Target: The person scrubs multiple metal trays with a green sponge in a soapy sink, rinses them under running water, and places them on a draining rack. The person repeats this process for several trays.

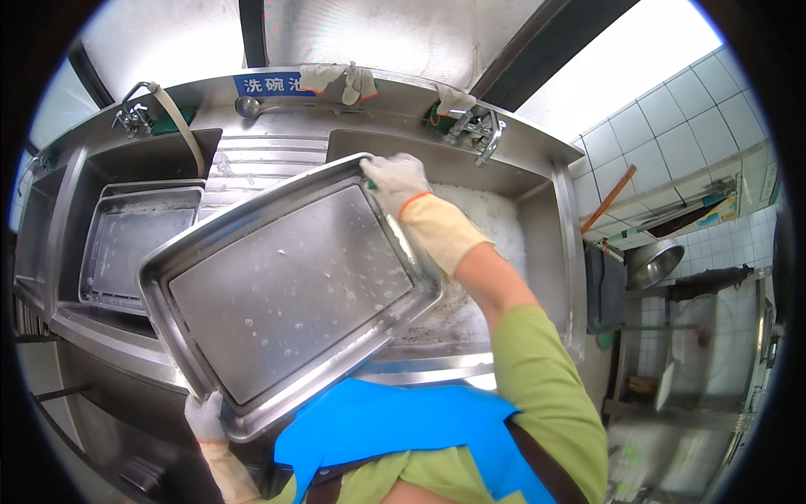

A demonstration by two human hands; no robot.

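A large rectangular stainless-steel tray (289,290) is held tilted over the sink's front edge, with water drops and specks of foam on its broad face. My left hand (206,417), in a white work glove over a cream rubber glove, grips its near left corner. At the far edge, my right hand (398,179), gloved the same way, presses a green scouring pad (371,184) to the tray; only a sliver of the pad shows. Beneath and to the right lies a sink basin (543,233) holding foamy water (485,205), partly hidden by the tray and my arm.
More steel trays (145,233) lie in the left basin, under a hose (179,129) from a faucet (132,120). A ladle (248,108) and gloves (359,83) rest along the back ledge. Another faucet (482,135) overhangs the right basin. A steel bowl (655,263) stands farther right.
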